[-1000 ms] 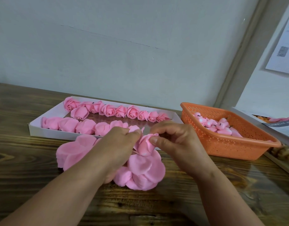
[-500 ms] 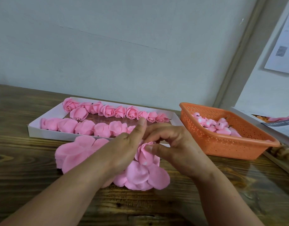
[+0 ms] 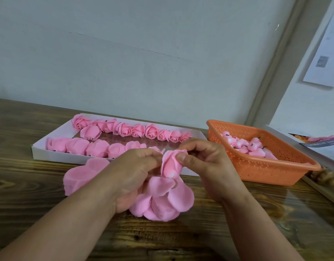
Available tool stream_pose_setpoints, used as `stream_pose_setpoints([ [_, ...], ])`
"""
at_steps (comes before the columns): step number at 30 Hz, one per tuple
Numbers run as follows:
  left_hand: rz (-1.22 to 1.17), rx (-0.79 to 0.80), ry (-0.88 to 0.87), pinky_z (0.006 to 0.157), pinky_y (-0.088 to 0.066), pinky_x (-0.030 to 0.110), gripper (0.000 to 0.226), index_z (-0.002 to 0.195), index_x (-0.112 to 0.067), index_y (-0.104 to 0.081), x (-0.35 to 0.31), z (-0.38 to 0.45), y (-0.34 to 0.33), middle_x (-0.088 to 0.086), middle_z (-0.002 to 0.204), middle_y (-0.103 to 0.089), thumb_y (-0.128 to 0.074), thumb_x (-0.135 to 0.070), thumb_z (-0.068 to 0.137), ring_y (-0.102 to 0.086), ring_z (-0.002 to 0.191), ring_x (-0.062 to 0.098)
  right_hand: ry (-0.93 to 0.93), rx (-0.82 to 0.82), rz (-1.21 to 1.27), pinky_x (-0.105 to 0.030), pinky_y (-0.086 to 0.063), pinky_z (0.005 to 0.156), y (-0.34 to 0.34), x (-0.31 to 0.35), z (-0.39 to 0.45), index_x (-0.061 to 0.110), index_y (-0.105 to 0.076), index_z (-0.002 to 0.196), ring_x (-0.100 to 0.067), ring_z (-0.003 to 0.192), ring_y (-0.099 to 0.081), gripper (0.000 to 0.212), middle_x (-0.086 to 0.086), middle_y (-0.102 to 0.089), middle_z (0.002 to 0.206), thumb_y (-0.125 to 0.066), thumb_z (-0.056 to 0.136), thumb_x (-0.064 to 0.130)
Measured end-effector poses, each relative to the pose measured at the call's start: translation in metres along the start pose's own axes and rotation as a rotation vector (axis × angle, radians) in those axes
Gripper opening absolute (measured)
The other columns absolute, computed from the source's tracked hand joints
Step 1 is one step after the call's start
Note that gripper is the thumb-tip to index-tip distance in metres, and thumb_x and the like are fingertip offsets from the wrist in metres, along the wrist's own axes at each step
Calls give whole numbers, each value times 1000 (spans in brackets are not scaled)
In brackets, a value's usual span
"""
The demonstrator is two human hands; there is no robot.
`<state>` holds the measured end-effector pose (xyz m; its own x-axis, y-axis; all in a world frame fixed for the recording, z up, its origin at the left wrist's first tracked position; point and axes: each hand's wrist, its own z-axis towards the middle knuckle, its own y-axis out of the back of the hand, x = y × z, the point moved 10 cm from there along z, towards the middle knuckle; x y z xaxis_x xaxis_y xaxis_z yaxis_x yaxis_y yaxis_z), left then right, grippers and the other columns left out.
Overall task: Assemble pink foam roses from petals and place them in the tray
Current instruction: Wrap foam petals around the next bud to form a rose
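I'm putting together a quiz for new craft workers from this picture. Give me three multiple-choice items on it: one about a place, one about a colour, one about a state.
1. Where does the basket stand relative to the tray?
A. To its right
B. To its left
C. Stacked on top of it

2. What colour is the basket?
A. White
B. Orange
C. Green

3. What are the hands doing?
A. Both lie flat on the table
B. Both hold the rose being assembled
C. One reaches into the basket

Answers:
1 A: the basket sits on the wooden table to the right of the tray.
2 B: its perforated walls are orange, while the tray is white.
3 B: the left hand and the right hand both pinch the half-made rose above the loose petals.
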<state>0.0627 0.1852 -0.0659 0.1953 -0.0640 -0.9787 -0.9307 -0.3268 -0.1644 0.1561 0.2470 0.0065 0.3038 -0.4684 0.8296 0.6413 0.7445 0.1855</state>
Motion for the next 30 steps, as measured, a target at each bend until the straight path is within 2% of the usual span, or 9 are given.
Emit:
stream_pose_setpoints([
  [7,-11,89,2,79,-57,33,22,100,2,-71,0,-2,-7,22,99,-72,-63,-15,88,-69,85,27,-40,-15,57,-25,-50,68,3,-9,0,4,-67,76,-15,77,-59,6,-1,-64,80,-66,71,6],
  [10,2,123,-23,75,-59,30,44,104,0,-71,-3,-3,-10,24,99,-71,-58,-40,90,-69,83,27,-46,21,62,-25,-52,68,-1,-9,-1,8,-69,75,-15,75,-62,4,1,-69,76,-68,74,5],
  [12,42,156,-72,87,-57,36,61,107,0,-69,-7,-4,-13,26,106,-69,-62,-54,79,-69,93,33,-58,-14,28,-27,-53,67,2,-10,0,10,-69,75,-15,71,-63,8,-2,-69,72,-68,77,3],
  [14,86,174,-105,96,-50,42,59,106,5,-67,-9,-6,-16,29,112,-65,-75,-44,73,-67,103,35,-55,-72,12,-27,-53,66,7,-11,0,10,-69,74,-15,69,-63,17,-2,-69,70,-64,81,-5],
  [18,257,39,-161,84,-53,44,15,90,-2,-71,-10,-5,-8,20,90,-72,-67,-16,86,-68,87,30,-60,-138,-42,-26,-53,66,9,-12,0,11,-68,72,-14,67,-62,25,0,-68,66,-60,82,-11],
  [22,279,-104,-149,70,-40,39,39,62,-13,-63,-11,-3,3,4,56,-52,-47,-21,96,-54,67,26,-59,-140,-102,-30,-51,65,8,-14,0,11,-68,72,-16,66,-60,23,-2,-66,67,-62,82,-8],
  [24,255,-112,-128,74,-43,42,36,67,-8,-65,-9,-2,6,9,61,-55,-46,-20,95,-61,76,35,-57,-121,-110,-31,-50,65,6,-14,0,10,-68,73,-16,67,-59,22,-4,-65,68,-62,82,-9],
  [27,245,-89,-110,81,-50,52,30,86,2,-66,-8,-2,4,31,85,-64,-47,-21,91,-64,90,49,-55,-5,-37,-25,-51,68,-3,-11,-1,10,-69,75,-12,73,-63,24,2,-70,75,-61,82,-11],
  [30,249,-68,-80,90,-47,60,31,89,1,-68,-5,-3,1,33,98,-65,-46,-20,93,-61,101,49,-69,73,-36,-25,-51,74,-8,-9,-2,10,-70,76,-13,83,-64,25,2,-70,85,-61,81,-13],
])
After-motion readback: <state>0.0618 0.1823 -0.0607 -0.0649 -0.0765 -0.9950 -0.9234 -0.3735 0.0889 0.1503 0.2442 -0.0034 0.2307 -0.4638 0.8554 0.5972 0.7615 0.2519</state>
